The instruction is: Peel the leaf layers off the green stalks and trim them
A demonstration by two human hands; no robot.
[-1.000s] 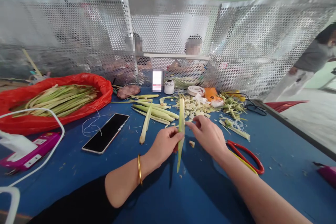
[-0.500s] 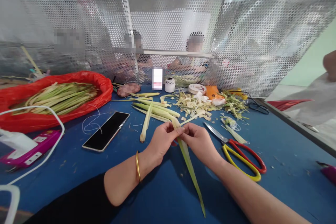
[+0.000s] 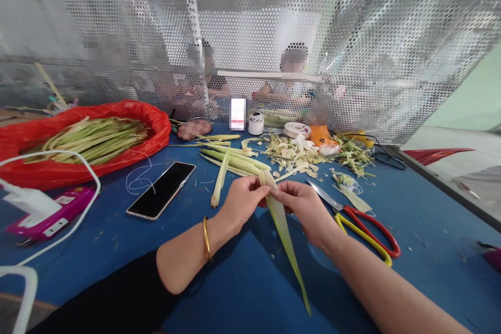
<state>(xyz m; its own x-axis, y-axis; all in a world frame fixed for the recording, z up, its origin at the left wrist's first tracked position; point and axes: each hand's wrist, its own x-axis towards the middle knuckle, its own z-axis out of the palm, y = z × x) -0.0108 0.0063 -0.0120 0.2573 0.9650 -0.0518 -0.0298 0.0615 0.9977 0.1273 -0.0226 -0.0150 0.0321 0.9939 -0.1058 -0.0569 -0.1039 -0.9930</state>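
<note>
My left hand (image 3: 239, 204) and my right hand (image 3: 303, 207) meet over the blue table (image 3: 242, 287). Both pinch the upper end of a long pale green leaf strip (image 3: 287, 242). The strip hangs down toward me and tapers to a point. A gold bangle sits on my left wrist. Just right of my right hand lie scissors (image 3: 360, 224) with red and yellow handles, blades pointing away.
A black phone (image 3: 161, 189) lies left of my hands. A red bag (image 3: 78, 164) holds green strips at far left. More stalks (image 3: 230, 163) and trimmings (image 3: 297, 154) lie ahead. A perforated metal screen (image 3: 250, 52) closes the back; people sit behind it.
The strip stood upright in my left hand a second ago; my right hand came in and the strip now hangs down toward me. The scissors came into full view.
</note>
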